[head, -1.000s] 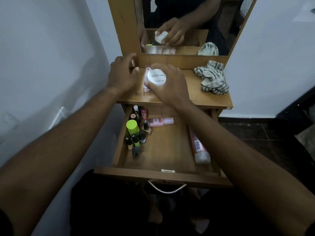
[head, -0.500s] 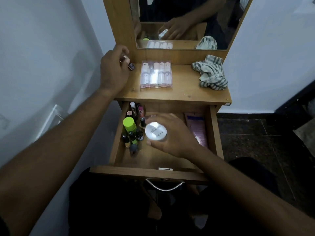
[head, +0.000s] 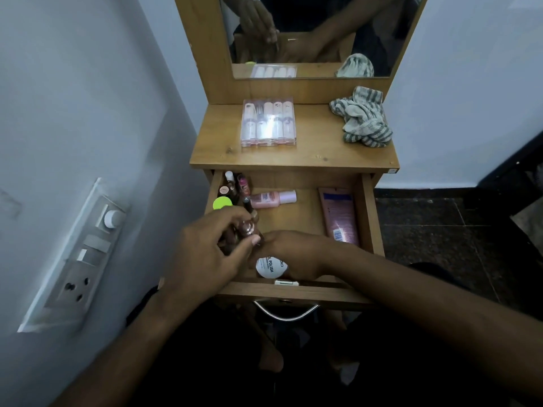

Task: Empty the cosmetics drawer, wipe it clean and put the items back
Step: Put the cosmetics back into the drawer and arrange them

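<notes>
Head view: the wooden dressing table [head: 317, 154] stands against the wall, and its open wooden drawer [head: 368, 212] is pulled out toward me. On the top's back right corner lies the crumpled grey-and-white striped cloth [head: 363, 120]; near its back left sits the clear plastic case of small pink-and-white bottles [head: 268, 122], not yet returned. A flat pink tube [head: 338, 214] lies along the drawer's right edge, a pale pink bottle with a white cap [head: 273, 197] lies on its side toward the back, and a cluster of small upright bottles with a lime-green cap [head: 222, 203] fills the back left corner.

My left hand [head: 205, 254] is over the drawer's left half, fingers curled round a small rose-tinted glass bottle [head: 247, 229], pinched between thumb and fingertips. My right hand [head: 293, 252] rests low at the front edge, fingers bent over the round white nail-polish jar [head: 270, 267]; whether I grip it or only cover it I cannot tell.

I judge I am restocking. To do it well, I should stand the little bottle upright beside the left cluster, lowering it gently so its neighbours do not topple, and seat the jar flat at the front before letting go, leaving the middle free for the case.
</notes>
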